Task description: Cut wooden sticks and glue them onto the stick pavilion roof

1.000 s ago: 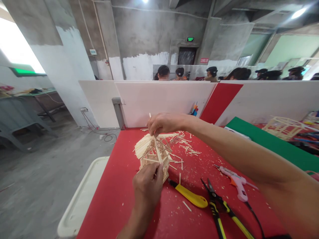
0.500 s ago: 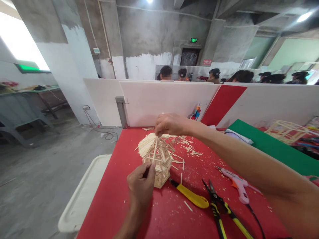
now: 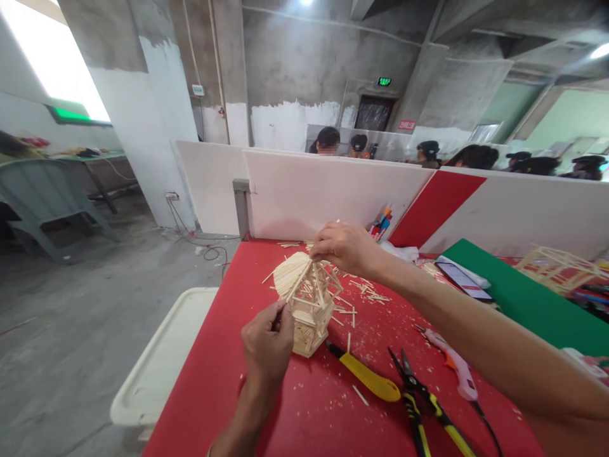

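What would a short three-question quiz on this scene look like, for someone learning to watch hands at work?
1. True or false: the yellow-handled knife lies between the stick model and the pink glue gun.
2. Which hand is at the peak of the model's roof?
3. Fill in: the left hand pinches the lower end of a thin wooden ____.

Key: 1. True. 2. The right hand. 3. Stick.

A white partition [image 3: 328, 190] with a red panel [image 3: 440, 200] stands beyond the right hand [image 3: 340, 247], before a half-painted concrete wall [image 3: 295, 60]. Well left of the left hand [image 3: 267, 343], a gray plastic chair [image 3: 44, 193] stands on concrete floor [image 3: 147, 266], a bright window [image 3: 57, 51] beyond; a ceiling light [image 3: 307, 2] glows high above both.
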The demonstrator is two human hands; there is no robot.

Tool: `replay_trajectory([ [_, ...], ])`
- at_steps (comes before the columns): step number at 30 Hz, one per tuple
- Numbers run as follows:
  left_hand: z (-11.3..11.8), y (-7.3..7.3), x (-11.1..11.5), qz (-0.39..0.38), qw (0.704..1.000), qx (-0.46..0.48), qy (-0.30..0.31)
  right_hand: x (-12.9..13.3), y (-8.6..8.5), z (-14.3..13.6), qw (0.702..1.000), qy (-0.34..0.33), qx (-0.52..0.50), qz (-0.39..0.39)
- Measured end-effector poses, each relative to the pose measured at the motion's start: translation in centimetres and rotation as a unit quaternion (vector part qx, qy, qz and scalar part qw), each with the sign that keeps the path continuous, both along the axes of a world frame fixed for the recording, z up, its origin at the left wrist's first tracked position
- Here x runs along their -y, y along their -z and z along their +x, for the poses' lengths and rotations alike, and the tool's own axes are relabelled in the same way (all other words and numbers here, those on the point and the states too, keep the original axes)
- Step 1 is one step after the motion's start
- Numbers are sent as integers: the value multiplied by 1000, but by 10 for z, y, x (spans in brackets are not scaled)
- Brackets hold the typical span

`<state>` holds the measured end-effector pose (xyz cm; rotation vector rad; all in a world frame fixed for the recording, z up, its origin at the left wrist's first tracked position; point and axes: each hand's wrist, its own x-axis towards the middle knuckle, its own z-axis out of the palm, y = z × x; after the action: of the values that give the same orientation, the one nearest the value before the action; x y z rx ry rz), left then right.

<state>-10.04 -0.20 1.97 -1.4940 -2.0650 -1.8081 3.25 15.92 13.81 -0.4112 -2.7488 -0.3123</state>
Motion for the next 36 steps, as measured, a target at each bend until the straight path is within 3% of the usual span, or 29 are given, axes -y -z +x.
replay_trajectory([
  [11, -2, -3, 2, -4, 997, -70, -13, 2, 6, 6, 1000, 1, -18, -16],
  [27, -1, -5, 3, 0, 997, -76, 0, 2, 5, 7, 1000, -11, -13, -24],
  [31, 2, -10, 9, 2, 995, -89, 48, 14, -3, 13, 999, -41, -3, -6],
  [36, 15, -23, 14, 5, 982, -71, 173, 41, -9, 26, 996, -80, 33, 32],
])
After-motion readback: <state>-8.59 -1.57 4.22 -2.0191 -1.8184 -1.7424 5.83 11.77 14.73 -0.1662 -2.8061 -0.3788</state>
